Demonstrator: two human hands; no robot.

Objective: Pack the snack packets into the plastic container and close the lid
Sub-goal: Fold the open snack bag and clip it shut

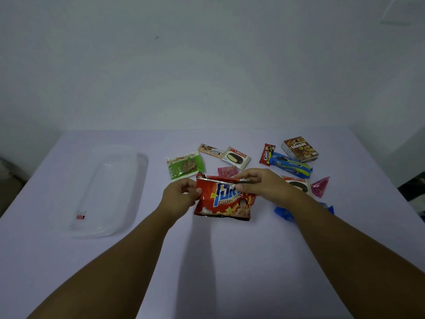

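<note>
A red potato snack bag (224, 200) stands lifted above the table's middle. My left hand (180, 198) pinches its left edge, and my right hand (264, 184) pinches its silver top seam. A clear plastic container (108, 192) with its lid on lies flat at the left, apart from both hands. Behind the bag lie a green nut bar (186, 168), a brown wafer packet (210, 150), a Choco Pie packet (236, 157) and a pink packet (226, 171). To the right are a red cookie packet (266, 154), a blue cookie packet (291, 168) and a brown box (300, 149).
A second Choco Pie packet (299, 184) and a pink triangular packet (320, 186) lie beyond my right wrist. A blue wrapper (285, 212) peeks out under my right forearm. The table (207, 261) has a pale lilac cover; a plain wall rises behind it.
</note>
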